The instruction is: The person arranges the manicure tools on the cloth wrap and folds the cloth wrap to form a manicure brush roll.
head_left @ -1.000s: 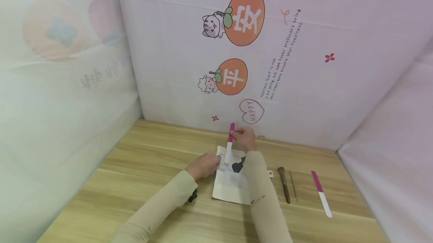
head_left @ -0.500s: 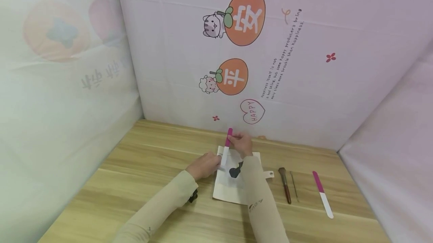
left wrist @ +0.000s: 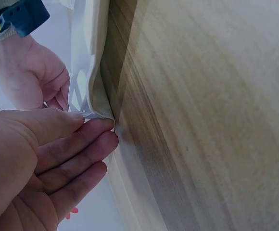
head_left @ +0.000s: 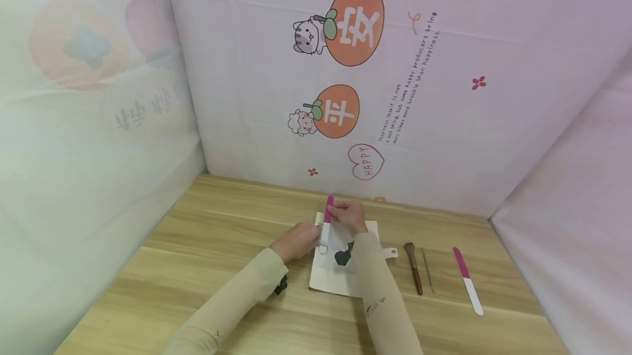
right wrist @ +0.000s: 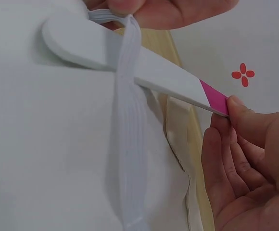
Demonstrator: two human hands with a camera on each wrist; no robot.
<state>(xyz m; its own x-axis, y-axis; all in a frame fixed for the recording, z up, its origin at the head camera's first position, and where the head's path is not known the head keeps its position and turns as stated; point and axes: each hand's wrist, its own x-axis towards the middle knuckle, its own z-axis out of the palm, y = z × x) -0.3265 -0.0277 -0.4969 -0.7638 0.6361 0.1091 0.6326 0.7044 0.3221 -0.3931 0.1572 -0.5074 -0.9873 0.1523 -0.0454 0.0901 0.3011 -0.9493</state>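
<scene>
My right hand (head_left: 350,215) pinches the magenta handle of a flat spatula (head_left: 326,229) with a white, round-tipped blade. In the right wrist view the blade passes beneath a white elastic band (right wrist: 132,120), its tip out on the far side. Below it lies a flat cream case (head_left: 328,282) with a snap strap (head_left: 391,253) at its right. My left hand (head_left: 298,240) is at the case's left edge. Its thumb and index finger pinch the elastic there in the left wrist view, the other fingers spread below.
On the wooden table (head_left: 197,300), right of the case, lie a brush (head_left: 413,268), a thin metal tool (head_left: 428,270) and a second magenta-and-white spatula (head_left: 468,281). Printed cloth walls (head_left: 247,97) stand behind and at both sides.
My right hand has brought the spatula left and down toward me, from over the case to the left-hand band, and its blade now lies under the elastic. The left hand stays put.
</scene>
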